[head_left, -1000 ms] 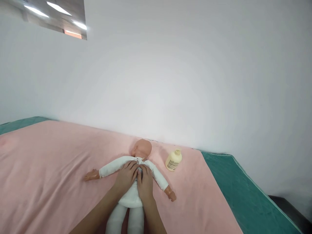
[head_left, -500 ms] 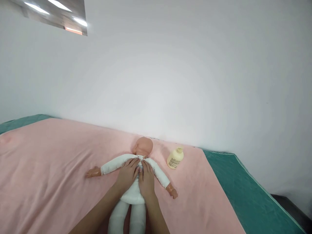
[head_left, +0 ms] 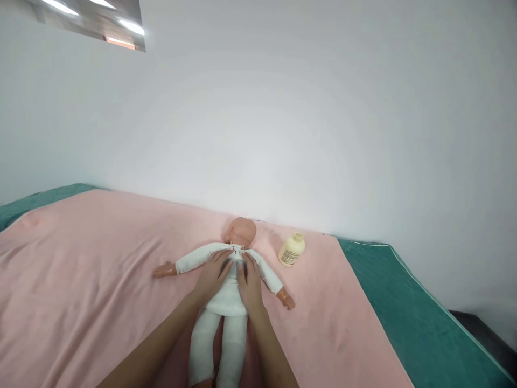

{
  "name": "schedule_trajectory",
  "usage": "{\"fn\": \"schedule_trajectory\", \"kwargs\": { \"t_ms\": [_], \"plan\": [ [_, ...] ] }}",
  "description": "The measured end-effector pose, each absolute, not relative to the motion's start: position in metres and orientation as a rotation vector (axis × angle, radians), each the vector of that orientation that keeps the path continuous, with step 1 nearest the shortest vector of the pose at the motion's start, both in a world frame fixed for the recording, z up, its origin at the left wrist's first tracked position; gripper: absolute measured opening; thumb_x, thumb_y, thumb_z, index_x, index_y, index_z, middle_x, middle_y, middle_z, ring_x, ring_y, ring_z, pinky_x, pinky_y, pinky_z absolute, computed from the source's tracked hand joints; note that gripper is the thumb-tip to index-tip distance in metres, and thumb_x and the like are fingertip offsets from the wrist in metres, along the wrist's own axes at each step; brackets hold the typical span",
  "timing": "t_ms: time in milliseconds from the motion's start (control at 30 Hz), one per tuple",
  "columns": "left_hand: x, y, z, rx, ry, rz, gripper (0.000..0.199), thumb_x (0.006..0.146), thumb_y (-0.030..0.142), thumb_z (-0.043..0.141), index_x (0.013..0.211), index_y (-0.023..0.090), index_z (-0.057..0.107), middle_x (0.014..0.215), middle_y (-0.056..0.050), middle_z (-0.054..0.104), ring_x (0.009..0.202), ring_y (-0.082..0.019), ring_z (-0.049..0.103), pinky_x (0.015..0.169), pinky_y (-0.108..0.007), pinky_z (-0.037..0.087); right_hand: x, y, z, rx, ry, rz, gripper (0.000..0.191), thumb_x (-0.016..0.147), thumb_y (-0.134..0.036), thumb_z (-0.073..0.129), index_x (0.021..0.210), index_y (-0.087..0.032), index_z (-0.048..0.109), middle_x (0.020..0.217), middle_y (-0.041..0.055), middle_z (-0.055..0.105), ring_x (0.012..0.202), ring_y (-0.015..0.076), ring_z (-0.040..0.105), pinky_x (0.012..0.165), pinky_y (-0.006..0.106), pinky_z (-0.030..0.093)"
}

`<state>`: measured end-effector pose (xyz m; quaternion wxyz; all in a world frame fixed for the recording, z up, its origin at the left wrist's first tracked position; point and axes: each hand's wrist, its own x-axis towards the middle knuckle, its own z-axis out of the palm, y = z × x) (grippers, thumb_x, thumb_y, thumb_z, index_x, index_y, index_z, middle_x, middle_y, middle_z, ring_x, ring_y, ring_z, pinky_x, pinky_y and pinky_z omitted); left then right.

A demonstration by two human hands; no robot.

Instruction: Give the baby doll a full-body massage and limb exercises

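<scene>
A baby doll [head_left: 226, 302] with a white cloth body lies on the pink blanket, its bare head toward the wall and its arms spread. My left hand [head_left: 212, 276] rests flat on the left side of its upper torso, fingers stretched out. On the right side of the torso lies my right hand [head_left: 250, 281], also flat with fingers extended. A strip of white cloth shows between the two hands. Neither hand grips anything. A pale yellow bottle [head_left: 291, 250] with printed text stands to the right of the doll's head.
The pink blanket [head_left: 97, 258] covers a green sheet [head_left: 388, 291] that shows at both sides. A pale wall [head_left: 258, 118] rises behind the far edge. At the lower right is a dark object [head_left: 480, 334]. A reflective panel [head_left: 92, 21] hangs upper left.
My hands have moved apart across the doll's torso, opening a gap between them. The view has shifted slightly, with the doll and bottle higher in the picture.
</scene>
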<state>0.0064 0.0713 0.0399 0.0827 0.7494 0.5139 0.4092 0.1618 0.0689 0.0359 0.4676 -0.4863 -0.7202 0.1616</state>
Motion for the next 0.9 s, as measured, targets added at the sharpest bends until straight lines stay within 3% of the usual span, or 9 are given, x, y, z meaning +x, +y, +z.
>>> {"fn": "schedule_trajectory", "kwargs": {
  "t_ms": [100,200,333,533,733,900],
  "plan": [
    [-0.002,0.045,0.045,2.169,1.437,1.279,0.034,0.097,0.033,0.036,0.11,0.017,0.063,0.114,-0.009,0.066,0.109,-0.022,0.057,0.1,-0.042,0.043,0.172,0.045,0.037,-1.177,-1.699,0.408,0.036,0.097,-0.035,0.038,0.12,-0.02,0.061,0.127,0.012,0.056,0.122,0.0236,0.049,0.105,0.044,0.04],
    [-0.006,0.014,0.044,2.132,1.301,1.316,0.032,0.097,0.029,0.036,0.094,0.018,0.067,0.098,-0.007,0.069,0.095,-0.021,0.061,0.093,-0.039,0.046,0.181,0.015,0.03,-1.125,-1.687,0.394,0.036,0.098,-0.034,0.035,0.106,-0.022,0.068,0.11,0.0109,0.06,0.11,0.0238,0.054,0.096,0.043,0.045],
    [-0.002,-0.013,0.037,2.101,1.196,1.303,0.032,0.097,0.025,0.037,0.087,0.02,0.067,0.089,-0.006,0.068,0.089,-0.019,0.058,0.083,-0.034,0.047,0.186,-0.013,0.015,-1.022,-1.696,0.443,0.037,0.098,-0.031,0.034,0.098,-0.022,0.07,0.093,0.0093,0.06,0.093,0.0222,0.057,0.079,0.038,0.049],
    [0.01,-0.011,0.033,2.096,1.296,1.219,0.036,0.098,0.028,0.035,0.078,0.02,0.064,0.077,-0.005,0.065,0.08,-0.019,0.056,0.075,-0.033,0.046,0.18,-0.01,0.013,-1.062,-1.786,0.483,0.038,0.098,-0.031,0.036,0.086,-0.023,0.071,0.082,0.0068,0.061,0.083,0.0212,0.056,0.074,0.037,0.046],
    [0.011,-0.003,0.03,2.055,1.298,1.163,0.038,0.098,0.032,0.035,0.075,0.02,0.063,0.076,-0.005,0.065,0.08,-0.02,0.057,0.076,-0.035,0.048,0.177,-0.003,0.012,-1.069,-1.78,0.541,0.038,0.099,-0.029,0.036,0.083,-0.023,0.07,0.081,0.0054,0.063,0.081,0.0198,0.058,0.074,0.035,0.046],
    [0.004,-0.009,0.021,1.881,1.309,1.35,0.031,0.097,0.029,0.036,0.092,0.023,0.067,0.096,-0.005,0.067,0.098,-0.02,0.059,0.09,-0.038,0.048,0.18,-0.012,0.013,-1.061,-1.777,0.546,0.034,0.098,-0.029,0.036,0.097,-0.026,0.069,0.09,0.0066,0.061,0.089,0.0216,0.058,0.079,0.037,0.048]
  ]
}}
